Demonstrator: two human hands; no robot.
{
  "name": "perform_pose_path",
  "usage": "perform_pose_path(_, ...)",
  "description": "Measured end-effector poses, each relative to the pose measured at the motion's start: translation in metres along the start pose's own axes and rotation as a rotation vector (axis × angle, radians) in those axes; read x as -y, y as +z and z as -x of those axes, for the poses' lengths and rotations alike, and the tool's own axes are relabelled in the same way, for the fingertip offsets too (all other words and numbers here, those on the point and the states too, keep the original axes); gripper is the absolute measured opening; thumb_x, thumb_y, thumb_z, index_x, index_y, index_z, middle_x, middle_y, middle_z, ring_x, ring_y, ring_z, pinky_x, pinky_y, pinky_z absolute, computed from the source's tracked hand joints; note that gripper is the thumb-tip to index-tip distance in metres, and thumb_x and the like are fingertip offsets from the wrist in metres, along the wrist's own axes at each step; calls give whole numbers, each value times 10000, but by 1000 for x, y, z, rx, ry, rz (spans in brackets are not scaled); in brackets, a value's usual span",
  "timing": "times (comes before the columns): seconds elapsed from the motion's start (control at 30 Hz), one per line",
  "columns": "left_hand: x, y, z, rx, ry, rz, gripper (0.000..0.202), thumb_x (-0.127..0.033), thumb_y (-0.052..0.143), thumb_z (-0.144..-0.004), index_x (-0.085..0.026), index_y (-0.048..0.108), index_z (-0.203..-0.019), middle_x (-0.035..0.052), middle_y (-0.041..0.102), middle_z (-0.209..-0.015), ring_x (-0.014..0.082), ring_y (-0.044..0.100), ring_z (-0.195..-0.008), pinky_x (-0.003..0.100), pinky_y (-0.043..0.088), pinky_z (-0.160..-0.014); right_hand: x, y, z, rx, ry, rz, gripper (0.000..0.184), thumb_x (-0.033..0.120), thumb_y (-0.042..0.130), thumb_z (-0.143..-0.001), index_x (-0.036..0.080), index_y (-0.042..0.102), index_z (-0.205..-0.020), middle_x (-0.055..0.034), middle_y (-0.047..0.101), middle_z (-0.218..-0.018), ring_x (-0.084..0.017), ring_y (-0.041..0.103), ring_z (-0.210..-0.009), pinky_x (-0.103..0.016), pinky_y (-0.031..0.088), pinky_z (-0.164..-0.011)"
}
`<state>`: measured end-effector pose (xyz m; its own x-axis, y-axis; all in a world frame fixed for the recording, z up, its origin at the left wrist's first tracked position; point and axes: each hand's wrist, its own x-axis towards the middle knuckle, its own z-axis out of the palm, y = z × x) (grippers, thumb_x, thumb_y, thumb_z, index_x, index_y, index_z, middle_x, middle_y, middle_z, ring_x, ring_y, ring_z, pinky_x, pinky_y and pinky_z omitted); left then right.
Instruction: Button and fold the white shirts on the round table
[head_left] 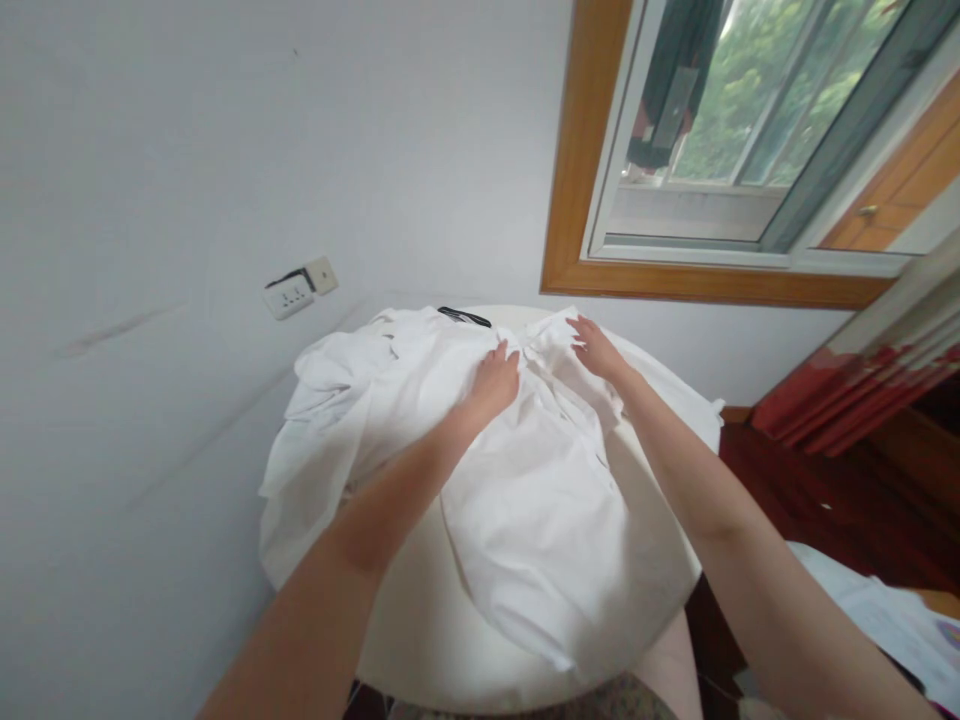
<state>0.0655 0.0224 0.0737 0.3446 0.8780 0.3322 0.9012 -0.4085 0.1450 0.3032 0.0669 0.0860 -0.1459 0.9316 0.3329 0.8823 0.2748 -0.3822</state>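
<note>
A white cloth garment (pixel 547 500) lies crumpled and partly spread on a round cream table (pixel 412 610). My left hand (pixel 495 380) rests on its upper part, fingertips on the fabric and apart from the thumb. To the right, my right hand (pixel 598 350) touches the garment's upper right edge with fingers spread. More white cloth (pixel 382 375) is bunched at the table's left side, and whether it is the same piece cannot be told. Beyond my left hand lies a thin black-edged object (pixel 465 317) at the far side, its kind unclear.
A pale wall with a socket (pixel 289 296) stands close behind and left of the table. At the upper right is a wood-framed window (pixel 581 200), with a red and cream curtain (pixel 847 385) beside it. Light cloth (pixel 885 620) lies low on the right.
</note>
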Motion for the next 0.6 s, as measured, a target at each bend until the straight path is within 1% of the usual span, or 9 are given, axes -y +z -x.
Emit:
perform_pose_path(0.03, -8, -2, 18, 40, 61, 16, 336, -217, 458, -916, -160, 552, -1234, 167, 437, -1402, 272, 469, -1226, 403, 390, -1025, 2, 0, 12, 50, 14, 14, 531, 162, 438, -855, 170, 467, -1385, -150, 487, -1413, -205, 597, -1092, -352, 433, -969)
perform_pose_path(0.1, -20, -10, 56, 119, 183, 50, 257, -259, 431, -938, -186, 622, -1094, 128, 573, -1170, 244, 525, -1110, 383, 416, -975, 6, -3, 39, 178, 45, 48, 394, 175, 466, -870, 167, 615, -1235, -105, 674, -1160, -183, 637, -977, -283, 453, -895)
perform_pose_path(0.17, -24, -22, 91, 178, 259, 59, 245, -295, 433, -943, -188, 646, -997, 102, 597, -1023, 230, 547, -1019, 361, 430, -923, 8, -7, 64, 325, 60, 92, 276, 258, 493, -894, 167, 707, -1044, -80, 728, -959, -181, 652, -863, -245, 455, -784)
perform_pose_path(0.23, -22, -32, 120, 217, 287, 94, 272, -357, 426, -952, -195, 644, -933, 80, 599, -946, 211, 558, -938, 344, 434, -880, 10, -9, 86, 430, 54, 137, 339, 370, 466, -922, 163, 729, -869, -80, 725, -841, -183, 644, -757, -242, 430, -681)
perform_pose_path(0.27, -18, -36, 132, 229, 290, 113, 284, -403, 441, -944, -198, 637, -918, 73, 601, -930, 210, 559, -921, 340, 434, -865, 11, -10, 94, 449, 57, 160, 385, 413, 452, -926, 161, 723, -817, -83, 718, -812, -183, 635, -722, -244, 411, -645)
perform_pose_path(0.33, -9, -41, 151, 253, 296, 134, 321, -500, 502, -900, -204, 622, -930, 65, 608, -932, 216, 563, -916, 337, 433, -843, 15, -9, 106, 427, 79, 208, 388, 447, 471, -907, 161, 706, -789, -88, 707, -812, -181, 623, -705, -244, 376, -605)
perform_pose_path(0.4, 0, -45, 164, 271, 255, 86, 360, -543, 560, -853, -198, 608, -942, 74, 614, -952, 232, 570, -933, 342, 432, -837, 21, -8, 110, 369, 101, 249, 311, 420, 524, -872, 166, 689, -806, -91, 701, -853, -182, 620, -738, -239, 353, -594)
perform_pose_path(0.5, 9, -48, 177, 266, 30, -101, 364, -517, 527, -879, -164, 581, -954, 120, 623, -973, 266, 596, -946, 357, 439, -807, 37, -6, 107, 262, 140, 248, 257, 372, 501, -888, 172, 662, -891, -88, 701, -872, -190, 623, -775, -239, 338, -591)
perform_pose_path(0.6, 14, -46, 180, 339, -202, -180, 403, -514, 435, -924, -144, 529, -1056, 138, 652, -931, 278, 645, -872, 344, 444, -707, 61, -1, 103, 110, 197, 217, 313, 358, 393, -950, 174, 600, -1094, -93, 710, -911, -206, 638, -820, -246, 354, -612)
